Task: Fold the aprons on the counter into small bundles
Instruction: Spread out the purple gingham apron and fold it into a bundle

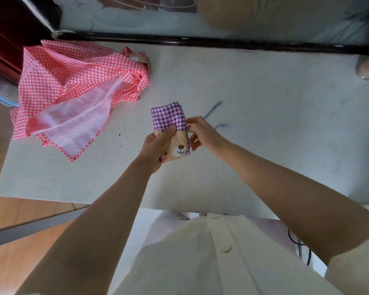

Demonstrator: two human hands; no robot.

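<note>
Nestling between both hands (156, 145), purple apron (168, 116)

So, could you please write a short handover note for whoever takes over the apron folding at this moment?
Hands: the left grip holds the purple apron, thumb across its front. The right grip pinches its right edge.
Things: the purple apron is folded small, bear face outward, over the middle of the counter. Its ties trail to the right. The red apron lies crumpled and unfolded at the counter's rear left.
Done: purple apron nearly bundled.
Left: probably tuck in the ties and set it down, then fold the red apron.
</note>
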